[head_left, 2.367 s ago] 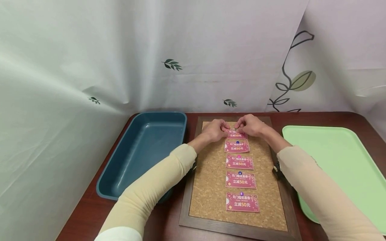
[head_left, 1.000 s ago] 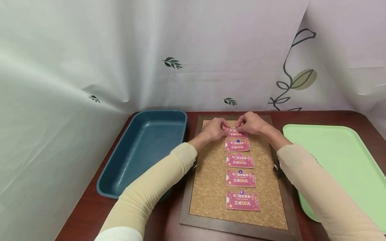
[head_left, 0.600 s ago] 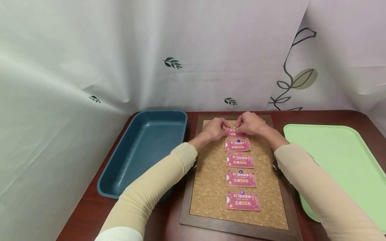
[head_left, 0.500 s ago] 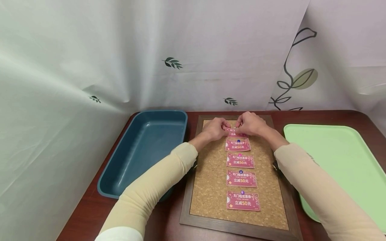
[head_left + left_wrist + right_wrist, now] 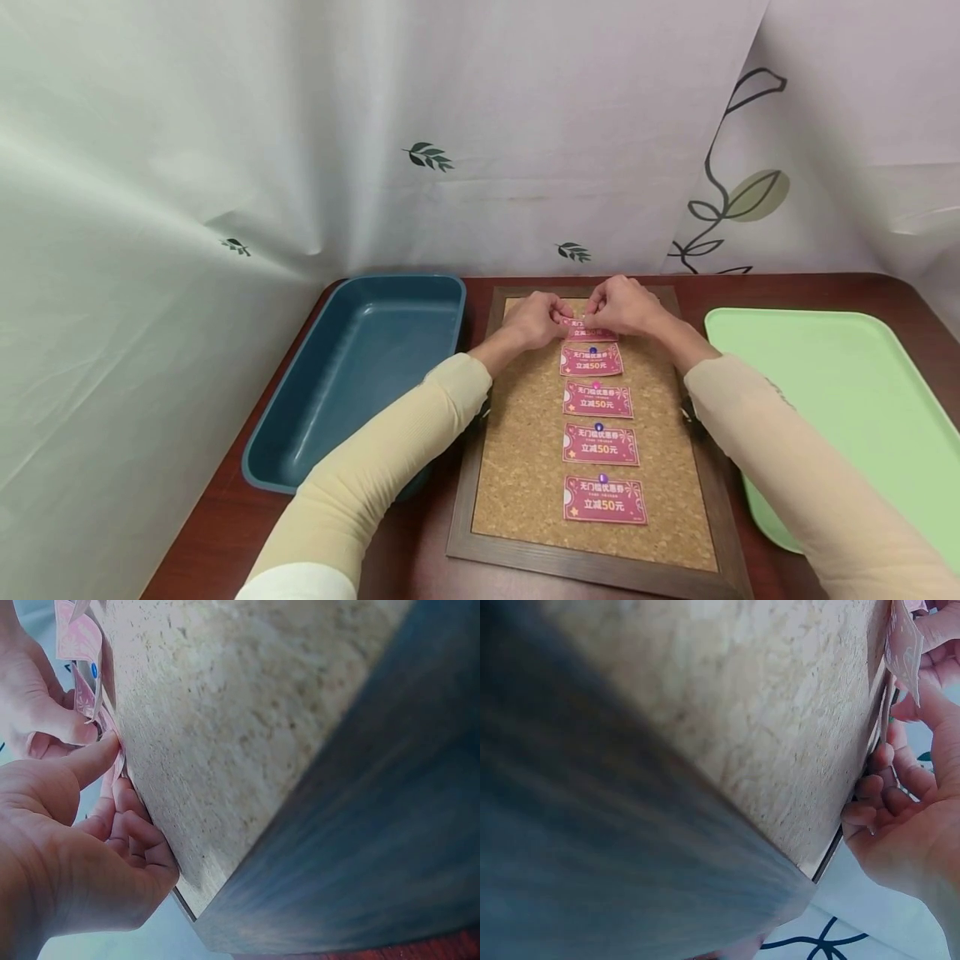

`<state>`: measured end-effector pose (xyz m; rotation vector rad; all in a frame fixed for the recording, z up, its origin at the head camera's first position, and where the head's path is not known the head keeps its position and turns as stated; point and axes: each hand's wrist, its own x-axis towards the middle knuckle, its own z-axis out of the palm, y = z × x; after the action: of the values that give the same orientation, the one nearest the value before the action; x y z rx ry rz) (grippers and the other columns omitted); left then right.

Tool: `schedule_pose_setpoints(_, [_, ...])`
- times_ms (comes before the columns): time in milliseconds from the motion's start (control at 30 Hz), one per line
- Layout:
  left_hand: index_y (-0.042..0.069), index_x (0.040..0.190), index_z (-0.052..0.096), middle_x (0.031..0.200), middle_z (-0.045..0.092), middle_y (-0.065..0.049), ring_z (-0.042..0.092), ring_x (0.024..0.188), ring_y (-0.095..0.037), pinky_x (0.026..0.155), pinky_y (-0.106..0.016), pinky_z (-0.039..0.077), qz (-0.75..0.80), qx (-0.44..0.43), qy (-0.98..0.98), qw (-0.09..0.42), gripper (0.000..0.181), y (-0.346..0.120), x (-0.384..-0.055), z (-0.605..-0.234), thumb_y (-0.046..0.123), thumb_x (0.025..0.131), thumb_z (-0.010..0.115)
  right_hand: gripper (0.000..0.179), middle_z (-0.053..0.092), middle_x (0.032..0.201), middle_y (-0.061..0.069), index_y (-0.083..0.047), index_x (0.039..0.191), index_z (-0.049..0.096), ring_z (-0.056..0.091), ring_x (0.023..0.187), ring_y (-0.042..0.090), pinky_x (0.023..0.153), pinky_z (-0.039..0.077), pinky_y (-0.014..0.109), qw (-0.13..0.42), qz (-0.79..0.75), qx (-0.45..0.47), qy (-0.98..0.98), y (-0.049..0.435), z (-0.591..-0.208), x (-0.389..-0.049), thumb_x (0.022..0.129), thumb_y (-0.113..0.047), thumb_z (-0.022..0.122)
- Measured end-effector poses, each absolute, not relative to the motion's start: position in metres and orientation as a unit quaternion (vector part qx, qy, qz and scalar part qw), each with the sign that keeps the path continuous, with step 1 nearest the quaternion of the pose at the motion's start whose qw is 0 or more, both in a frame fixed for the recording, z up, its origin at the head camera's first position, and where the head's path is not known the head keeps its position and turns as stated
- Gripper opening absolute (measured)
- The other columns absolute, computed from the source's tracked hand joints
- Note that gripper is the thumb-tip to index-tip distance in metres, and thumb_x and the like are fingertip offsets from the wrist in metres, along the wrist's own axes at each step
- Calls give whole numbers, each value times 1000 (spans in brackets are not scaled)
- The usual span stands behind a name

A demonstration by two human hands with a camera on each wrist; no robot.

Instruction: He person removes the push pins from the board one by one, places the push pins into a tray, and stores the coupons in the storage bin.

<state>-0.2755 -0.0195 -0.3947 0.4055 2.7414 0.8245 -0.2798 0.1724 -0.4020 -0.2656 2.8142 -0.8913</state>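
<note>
A framed cork board [image 5: 517,467] lies with a column of pink coupons, the lower ones each held by a push pin. At the far end, my left hand [image 5: 534,320] pinches the left edge of the top coupon [image 5: 591,332] between thumb and fingers. My right hand [image 5: 628,307] bends over that coupon's upper edge, thumb and forefinger pinching a small push pin mostly hidden by the fingertips. In the left wrist view, the left thumb [image 5: 101,757] presses the coupon edge. The second coupon [image 5: 591,364] bears a blue push pin [image 5: 592,351].
A deep blue tray [image 5: 352,392] stands left of the board, and a shallow light green tray [image 5: 817,367] is on the right, partly under the right sleeve. Both sit on a dark red table [image 5: 225,517]. A patterned sheet [image 5: 495,167] hangs behind.
The right hand has tipped slightly over the top coupon, and the green bit seen between its fingers earlier is now nearly covered. The left hand keeps its hold in place.
</note>
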Motion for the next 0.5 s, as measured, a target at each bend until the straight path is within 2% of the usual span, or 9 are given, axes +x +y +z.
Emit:
schedule_pose_setpoints(267, [15, 106, 75, 88, 65, 3, 55, 78, -11, 69, -23, 40, 295, 119, 939, 128, 14, -19, -274, -394, 22, 97, 82, 21, 70, 87, 10, -2, 94, 75, 60, 84, 26, 75, 46, 38, 83, -335, -74, 936, 176, -401, -281, 89, -21, 82])
schedule_pose_setpoints(500, [15, 106, 74, 86, 65, 3, 55, 76, -11, 68, -23, 39, 294, 115, 940, 129, 13, -18, -274, -394, 23, 97, 81, 20, 70, 85, 10, -1, 92, 74, 60, 85, 26, 78, 46, 39, 74, -347, -72, 932, 179, -401, -282, 89, -19, 82])
